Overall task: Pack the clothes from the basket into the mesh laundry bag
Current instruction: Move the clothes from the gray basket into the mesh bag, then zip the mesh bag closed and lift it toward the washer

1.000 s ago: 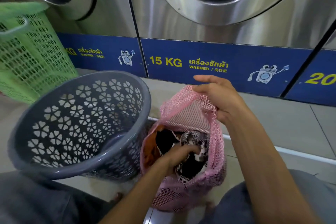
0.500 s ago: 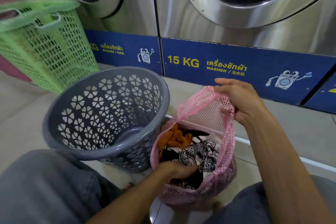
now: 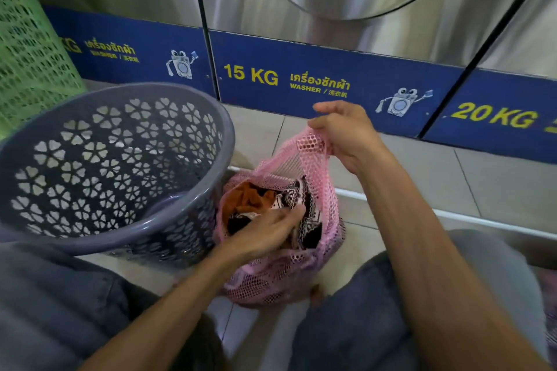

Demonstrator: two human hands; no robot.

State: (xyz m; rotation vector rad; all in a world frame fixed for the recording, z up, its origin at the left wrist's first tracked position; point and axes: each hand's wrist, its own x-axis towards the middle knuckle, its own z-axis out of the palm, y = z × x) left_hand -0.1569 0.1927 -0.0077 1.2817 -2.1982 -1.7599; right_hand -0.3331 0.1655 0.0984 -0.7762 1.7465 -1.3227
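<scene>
A pink mesh laundry bag [image 3: 271, 277] stands on the floor between my knees. Inside it lie an orange garment [image 3: 250, 199] and black-and-white patterned clothes [image 3: 304, 220]. My right hand [image 3: 346, 135] pinches the far rim of the bag and holds it up. My left hand [image 3: 265, 235] reaches into the bag's mouth, fingers pressed on the patterned clothes; whether it grips them is unclear. The grey basket [image 3: 168, 229] with flower-shaped holes tilts towards me at the left, touching the bag. No clothes show inside it.
Steel washing machines [image 3: 361, 24] with blue labelled panels run along the back. A green lattice basket [image 3: 27, 48] stands at the far left. My knees in grey trousers [image 3: 60, 310] flank the bag on the tiled floor [image 3: 452, 184].
My left hand has slid from the near rim deeper in, onto the patterned clothes. My right hand has lifted the far rim, narrowing the bag's mouth. The view has shifted.
</scene>
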